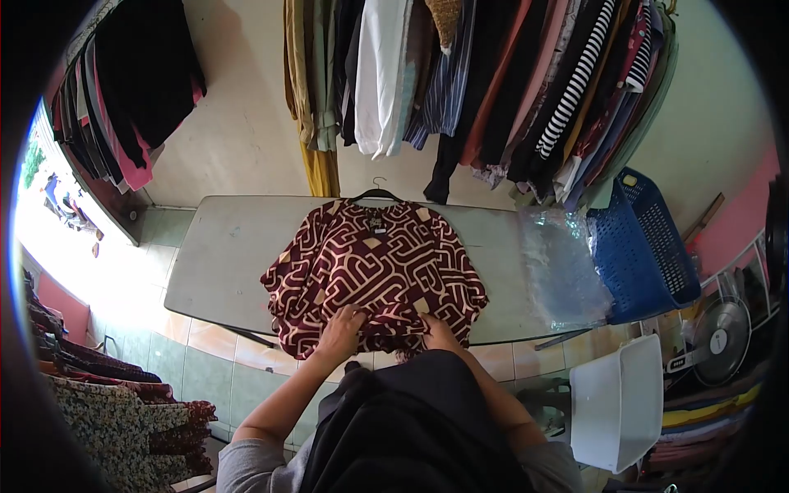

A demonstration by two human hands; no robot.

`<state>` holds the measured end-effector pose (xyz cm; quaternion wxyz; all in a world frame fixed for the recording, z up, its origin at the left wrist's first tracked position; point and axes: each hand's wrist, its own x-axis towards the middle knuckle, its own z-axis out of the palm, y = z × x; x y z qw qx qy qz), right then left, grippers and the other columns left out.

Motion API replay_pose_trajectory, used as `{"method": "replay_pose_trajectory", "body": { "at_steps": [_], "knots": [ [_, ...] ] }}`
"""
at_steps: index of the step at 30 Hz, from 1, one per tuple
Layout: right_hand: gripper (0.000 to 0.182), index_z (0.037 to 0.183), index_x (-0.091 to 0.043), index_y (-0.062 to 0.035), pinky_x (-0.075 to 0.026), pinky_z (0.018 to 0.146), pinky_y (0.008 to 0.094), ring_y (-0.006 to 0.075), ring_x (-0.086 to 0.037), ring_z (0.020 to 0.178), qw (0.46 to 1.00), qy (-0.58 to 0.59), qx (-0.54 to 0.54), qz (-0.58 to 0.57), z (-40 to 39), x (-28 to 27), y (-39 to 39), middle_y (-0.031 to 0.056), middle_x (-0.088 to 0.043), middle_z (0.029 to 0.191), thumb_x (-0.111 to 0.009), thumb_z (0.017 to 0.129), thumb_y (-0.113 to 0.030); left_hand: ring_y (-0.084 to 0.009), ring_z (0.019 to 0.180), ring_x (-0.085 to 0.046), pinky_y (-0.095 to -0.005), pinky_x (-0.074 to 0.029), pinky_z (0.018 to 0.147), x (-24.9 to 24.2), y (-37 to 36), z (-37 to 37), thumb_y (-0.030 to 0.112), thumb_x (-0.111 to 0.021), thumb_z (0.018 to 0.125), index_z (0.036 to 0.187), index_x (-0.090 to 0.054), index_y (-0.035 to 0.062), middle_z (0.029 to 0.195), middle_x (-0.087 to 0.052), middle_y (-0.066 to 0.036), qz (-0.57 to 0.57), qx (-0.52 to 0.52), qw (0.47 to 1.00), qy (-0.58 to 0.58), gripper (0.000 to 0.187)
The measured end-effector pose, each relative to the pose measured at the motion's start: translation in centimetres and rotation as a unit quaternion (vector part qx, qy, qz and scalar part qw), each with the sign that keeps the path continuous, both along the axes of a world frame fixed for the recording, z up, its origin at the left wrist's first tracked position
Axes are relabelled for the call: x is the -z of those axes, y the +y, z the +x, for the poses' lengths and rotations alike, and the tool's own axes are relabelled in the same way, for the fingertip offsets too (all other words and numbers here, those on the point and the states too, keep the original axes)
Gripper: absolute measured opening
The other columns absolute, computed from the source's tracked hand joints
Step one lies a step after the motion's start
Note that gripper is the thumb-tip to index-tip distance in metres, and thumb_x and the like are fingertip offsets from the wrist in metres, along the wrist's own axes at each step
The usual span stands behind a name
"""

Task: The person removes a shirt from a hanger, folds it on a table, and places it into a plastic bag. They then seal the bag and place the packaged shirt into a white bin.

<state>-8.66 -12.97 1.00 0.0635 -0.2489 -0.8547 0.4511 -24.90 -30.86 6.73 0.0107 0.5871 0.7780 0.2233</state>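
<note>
A maroon blouse with a cream geometric print (374, 267) is spread flat at the centre of the frame on a grey table (226, 255), with a black hanger (376, 193) still in its neckline at the far edge. The left hand (341, 327) is laid on the near hem, left of centre, its fingers curled down into the gathered fabric. The right hand (440, 331) is pressed on the hem just to the right, and the cloth is pinched by its fingers. A crumpled clear plastic bag (563, 267) is seen on the right end of the table, beside a blue laundry basket (645, 246). A white plastic tub (620, 403) is seen at lower right. Hanging clothes (493, 82) are ranged along the top of the frame.
</note>
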Motion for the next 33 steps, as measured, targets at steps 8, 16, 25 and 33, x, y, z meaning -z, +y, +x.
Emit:
{"method": "replay_pose_trajectory", "body": {
  "at_steps": [8,16,25,33],
  "knots": [
    [0.046,0.121,-0.046,-0.0038,-0.044,0.083,0.0322,0.0292,-0.058,0.097,0.998,-0.016,0.003,-0.061,-2.1,-3.6,-0.1,0.0199,-0.057,0.106,-0.060,0.078,-0.013,-0.0358,0.081,-0.061,-0.0393,-0.048,0.073,1.7,3.9,-1.9,0.011,-0.048,0.078,0.118,-0.046,-0.0010,0.084,-0.062,-0.024,0.026,0.088,0.884,-0.458,0.042],
    [0.050,0.118,-0.048,0.0018,-0.044,0.088,0.0362,0.0318,-0.056,0.098,0.994,0.110,0.018,0.016,-1.9,2.2,2.7,0.0194,-0.057,0.105,-0.063,0.074,-0.018,-0.0328,0.096,-0.057,-0.0417,-0.045,0.085,0.9,4.9,-6.0,0.006,-0.058,0.068,0.101,-0.059,-0.0021,0.093,-0.060,-0.023,-0.158,0.031,0.986,-0.035,0.034],
    [0.038,0.111,-0.052,-0.0004,-0.046,0.080,0.0405,0.0348,-0.058,0.089,0.972,-0.173,0.040,0.155,-3.2,0.0,3.9,0.0216,-0.058,0.096,-0.051,0.076,-0.016,-0.0392,0.094,-0.056,-0.0448,-0.045,0.082,1.1,8.4,-7.5,0.033,-0.060,0.075,0.116,-0.049,-0.0001,0.097,-0.057,-0.030,-0.356,0.068,0.868,-0.340,0.054],
    [0.048,0.113,-0.051,0.0024,-0.044,0.083,0.0316,0.0288,-0.058,0.097,0.980,0.097,0.067,-0.158,-2.5,0.0,3.2,0.0184,-0.059,0.106,-0.059,0.081,-0.033,-0.0340,0.097,-0.056,-0.0429,-0.046,0.083,4.7,10.4,-8.2,0.015,-0.061,0.070,0.113,-0.049,0.0032,0.099,-0.059,-0.021,-0.275,0.076,0.955,-0.076,0.047]
  ]
}}
